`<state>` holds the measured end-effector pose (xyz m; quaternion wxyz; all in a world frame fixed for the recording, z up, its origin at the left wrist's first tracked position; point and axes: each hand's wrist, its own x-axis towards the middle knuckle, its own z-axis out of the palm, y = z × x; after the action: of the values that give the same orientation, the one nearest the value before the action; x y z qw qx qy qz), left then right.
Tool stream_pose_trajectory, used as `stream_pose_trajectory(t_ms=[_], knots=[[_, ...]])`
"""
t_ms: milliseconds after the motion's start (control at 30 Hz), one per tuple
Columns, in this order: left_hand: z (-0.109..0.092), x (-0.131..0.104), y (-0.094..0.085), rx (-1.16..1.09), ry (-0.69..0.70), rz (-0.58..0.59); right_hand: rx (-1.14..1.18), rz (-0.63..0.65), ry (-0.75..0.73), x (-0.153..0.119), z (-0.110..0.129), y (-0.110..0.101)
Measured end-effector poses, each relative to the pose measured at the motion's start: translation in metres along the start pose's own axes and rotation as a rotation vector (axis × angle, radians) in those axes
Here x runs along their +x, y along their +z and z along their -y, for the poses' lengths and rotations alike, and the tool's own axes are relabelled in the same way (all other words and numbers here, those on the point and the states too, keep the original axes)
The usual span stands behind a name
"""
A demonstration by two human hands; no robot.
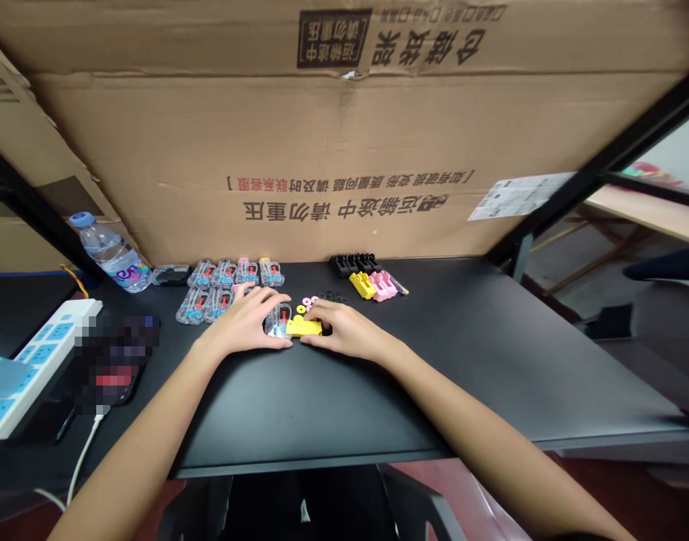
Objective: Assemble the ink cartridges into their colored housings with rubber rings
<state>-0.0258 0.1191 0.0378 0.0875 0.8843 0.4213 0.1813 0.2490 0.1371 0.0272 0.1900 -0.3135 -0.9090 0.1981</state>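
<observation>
Yellow plastic piece (pixel 302 328) lies between our two hands on the black table (pixel 321 406), its long axis running roughly left to right. It sits just left of our right hand (pixel 347 329), the nearer one, whose thumb and bent fingers are closed on its right end. Its left end reaches the near right corner of a clear case (pixel 276 321) — whether they touch, we cannot tell. Our left hand (pixel 246 319) arches around that case, fingers at the far edge and thumb at the near one; we cannot tell how firmly it presses.

Counting, we see four other clear cases (pixel 202 273) in the far row and two in the near row, with at least one more partly hidden behind our left hand. Far right of our hands stand one black cluster (pixel 352 264), one yellow cluster (pixel 363 285) and one pink cluster (pixel 383 286) — their single pieces too small to count. One bottle (pixel 114 255) stands far left.
</observation>
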Motion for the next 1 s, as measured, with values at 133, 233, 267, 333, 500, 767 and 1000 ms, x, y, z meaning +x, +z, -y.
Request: stream_pose_trajectory(t_ms=[133,233,267,333,500,767,1000], knots=[[0.006,-0.001,-0.003,0.052,-0.004,-0.018,-0.025,0.011,0.007,-0.001,-0.004,-0.007],[0.008,-0.002,-0.003,0.070,-0.018,-0.014,-0.044,0.016,0.017,-0.001,-0.003,-0.010],[0.008,-0.002,-0.002,0.070,-0.026,-0.010,-0.047,0.013,0.019,-0.001,-0.002,-0.010],[0.008,-0.002,-0.003,0.062,-0.039,-0.004,-0.048,-0.002,0.025,-0.001,-0.001,-0.010],[0.005,-0.002,-0.007,0.046,-0.042,0.006,-0.041,-0.074,0.064,0.000,0.003,-0.013],[0.006,0.002,-0.007,0.049,-0.006,-0.029,0.003,-0.242,0.133,0.001,-0.008,-0.012],[0.013,0.002,-0.001,0.072,0.021,-0.028,-0.086,-0.300,0.113,-0.002,-0.027,-0.013]])
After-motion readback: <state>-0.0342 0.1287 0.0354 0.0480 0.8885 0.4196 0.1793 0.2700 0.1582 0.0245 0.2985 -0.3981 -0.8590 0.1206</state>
